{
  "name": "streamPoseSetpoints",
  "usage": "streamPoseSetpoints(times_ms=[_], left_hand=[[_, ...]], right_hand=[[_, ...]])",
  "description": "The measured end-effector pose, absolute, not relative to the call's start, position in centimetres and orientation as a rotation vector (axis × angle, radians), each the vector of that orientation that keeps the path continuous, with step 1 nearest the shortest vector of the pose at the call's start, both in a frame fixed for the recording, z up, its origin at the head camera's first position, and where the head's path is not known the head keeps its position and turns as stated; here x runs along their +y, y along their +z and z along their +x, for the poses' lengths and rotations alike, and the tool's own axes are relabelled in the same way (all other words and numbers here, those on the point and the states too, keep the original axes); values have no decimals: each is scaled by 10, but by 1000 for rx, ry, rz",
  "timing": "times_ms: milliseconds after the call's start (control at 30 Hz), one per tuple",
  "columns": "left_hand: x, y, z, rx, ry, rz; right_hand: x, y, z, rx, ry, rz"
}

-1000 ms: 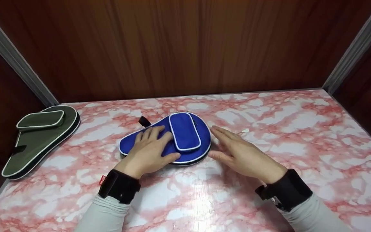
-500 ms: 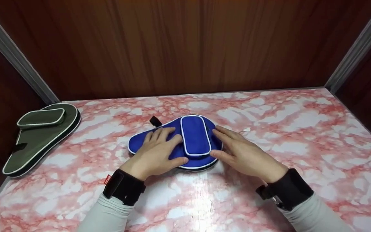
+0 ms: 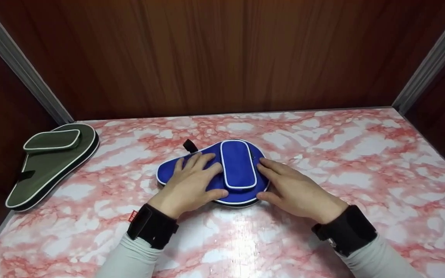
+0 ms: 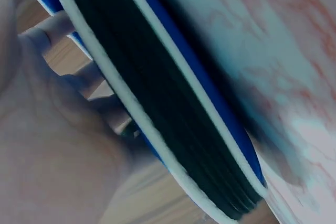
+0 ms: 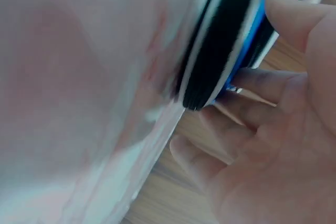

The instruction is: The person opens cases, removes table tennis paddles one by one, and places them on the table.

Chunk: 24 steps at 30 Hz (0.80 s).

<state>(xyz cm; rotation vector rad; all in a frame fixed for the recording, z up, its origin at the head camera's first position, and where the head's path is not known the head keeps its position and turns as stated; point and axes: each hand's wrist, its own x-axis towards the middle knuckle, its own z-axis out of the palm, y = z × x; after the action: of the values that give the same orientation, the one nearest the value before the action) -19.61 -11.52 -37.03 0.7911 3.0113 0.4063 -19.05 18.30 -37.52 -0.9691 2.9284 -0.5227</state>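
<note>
A blue table tennis paddle case (image 3: 239,164) with white piping and a raised pocket lies flat on the table, its narrow end to the left. My left hand (image 3: 191,185) rests on the narrow half with fingers spread, the thumb near the front edge. At the rounded right end, my right hand (image 3: 296,189) touches the rim with extended fingers and thumb. From the left wrist view, the dark zipped side of the case (image 4: 157,93) shows beside the palm. In the right wrist view the fingers (image 5: 247,108) reach over the case's edge, not wrapped round it.
A green paddle case (image 3: 52,162) with white piping lies at the table's left edge. The table (image 3: 361,154) has a red and white marbled top. Brown wood-grain panels (image 3: 230,58) stand behind it and at both sides. A black strap loop (image 3: 190,146) sticks out from the blue case.
The blue case has moved to the right, along with my left hand on it. My right hand, at first beside the rounded end, now touches it. The green case stays put.
</note>
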Motion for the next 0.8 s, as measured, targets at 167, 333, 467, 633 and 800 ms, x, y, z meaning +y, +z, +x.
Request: streamPoseSetpoints(times_ms=[167,333,467,633,800], left_hand=[[-106,-366,-190,3116,366,822],[-99,-367,-187,3198,393,816],[-92,-367,-185,3256,417,744],[-83,-369,-184,3220,466,574],[-79,-376,-182,3200,422,626]], right_hand=[[182,-377,-190,3002,-429,-992],[180,-378,-192,3042,-440,-1004],[183,-375,-190,3039,-474,-1084],[187,-369,-184,3004,-480,-1187],[189,-364,-185,2947,-554,-1278]])
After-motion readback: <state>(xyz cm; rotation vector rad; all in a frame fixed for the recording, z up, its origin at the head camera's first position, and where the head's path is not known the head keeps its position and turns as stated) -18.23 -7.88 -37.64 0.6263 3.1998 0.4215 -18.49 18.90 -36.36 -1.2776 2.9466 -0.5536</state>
